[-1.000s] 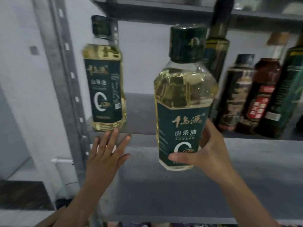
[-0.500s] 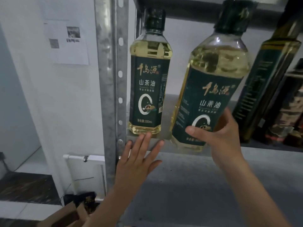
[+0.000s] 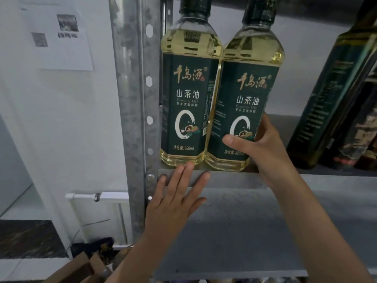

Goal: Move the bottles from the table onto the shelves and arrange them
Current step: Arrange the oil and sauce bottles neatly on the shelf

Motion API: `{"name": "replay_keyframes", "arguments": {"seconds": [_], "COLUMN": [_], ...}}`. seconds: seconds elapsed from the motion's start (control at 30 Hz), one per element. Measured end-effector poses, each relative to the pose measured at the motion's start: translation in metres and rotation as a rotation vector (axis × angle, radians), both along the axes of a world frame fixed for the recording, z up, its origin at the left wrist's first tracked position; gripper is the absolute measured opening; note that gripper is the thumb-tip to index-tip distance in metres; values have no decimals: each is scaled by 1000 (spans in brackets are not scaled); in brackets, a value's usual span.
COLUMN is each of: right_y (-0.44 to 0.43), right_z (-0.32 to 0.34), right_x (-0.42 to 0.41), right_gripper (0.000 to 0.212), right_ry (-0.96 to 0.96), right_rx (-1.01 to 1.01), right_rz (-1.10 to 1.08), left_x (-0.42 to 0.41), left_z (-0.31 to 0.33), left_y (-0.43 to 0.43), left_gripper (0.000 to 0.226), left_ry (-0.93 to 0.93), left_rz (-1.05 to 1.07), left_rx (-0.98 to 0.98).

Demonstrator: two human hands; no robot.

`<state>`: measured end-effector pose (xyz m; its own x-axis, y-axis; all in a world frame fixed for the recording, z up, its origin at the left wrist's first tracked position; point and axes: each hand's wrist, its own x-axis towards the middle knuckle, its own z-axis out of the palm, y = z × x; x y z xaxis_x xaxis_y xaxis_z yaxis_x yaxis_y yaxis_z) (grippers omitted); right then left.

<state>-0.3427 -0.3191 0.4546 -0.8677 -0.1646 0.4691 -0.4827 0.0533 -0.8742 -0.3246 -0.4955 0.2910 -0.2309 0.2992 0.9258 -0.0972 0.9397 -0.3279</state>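
At the far left I see a paper [image 3: 65, 37] on the wall, then the metal post [image 3: 130, 99] of the rack. Beside the post the left hand [image 3: 173, 203] reaches up from below. It lies flat on the front edge of the shelf [image 3: 234, 178], fingers straight and a little spread, and the longest fingertips touch the base of the first bottle [image 3: 187, 99]. This bottle stands upright on the shelf, just beside the post. The second bottle [image 3: 242, 103] stands on the shelf against it, side touching side. The right hand [image 3: 263, 146] holds it low: thumb across the label, the other fingers curled behind. Further right, a dark bottle [image 3: 334, 88] stands apart.
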Motion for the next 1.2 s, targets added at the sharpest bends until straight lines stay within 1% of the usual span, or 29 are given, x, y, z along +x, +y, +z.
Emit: {"name": "replay_keyframes", "arguments": {"seconds": [0.1, 0.17, 0.37, 0.53, 0.6, 0.63, 0.67, 0.7, 0.77, 0.8, 0.83, 0.87, 0.93, 1.0, 1.1, 1.2], "right_y": [14, 21, 24, 22, 22, 23, 24, 26, 33, 36, 38, 40, 44, 48, 46, 42], "right_z": [-1, -2, -1, -1, -3, -4, -7, -10, -17, -19, -19, -17, -12, -7, -10, -16], "right_x": [-5, -7, -13, -12, -11, -9, -7, -5, -1, 2, 4, 6, 6, 6, 5, -1], "right_gripper": [101, 108, 108, 102, 98, 96, 93, 88, 69, 57, 47, 41, 42, 45, 40, 38], "right_ry": [-52, -77, -77, -61, -45, -26, 13, 77, 215, 244, 239, 219, 195, 191, 196, 131], "right_rx": [168, 237, 234, 238, 246, 224, 160, 45, -229, -318, -356, -342, -295, -306, -255, -178], "right_rz": [125, 202, 254, 266, 258, 247, 222, 177, 115, 131, 169, 206, 221, 214, 215, 197], "left_x": [0, -1, 0, 2, 7, 12, 20, 29, 49, 60, 69, 74, 74, 67, 60, 56], "left_z": [0, 0, 1, 2, 6, 9, 14, 19, 39, 54, 71, 88, 115, 130, 138, 140], "left_y": [0, 0, 0, -2, -1, 0, 2, 2, -3, -8, -13, -19, -28, -34, -35, -32], "left_gripper": [71, 71, 72, 72, 68, 64, 58, 52, 41, 36, 31, 30, 34, 38, 37, 39], "left_ry": [2, 6, -3, -20, -51, -83, -135, -205, -362, -446, -546, -659, -880, -1012, -1088, -1167], "left_rz": [-8, -16, -17, 40, 7, -61, -188, -367, -773, -949, -1087, -1187, -1318, -1366, -1353, -1361], "left_rx": [-4, -8, -6, -16, 9, 42, 99, 186, 416, 551, 690, 815, 979, 1054, 1132, 1135]}}
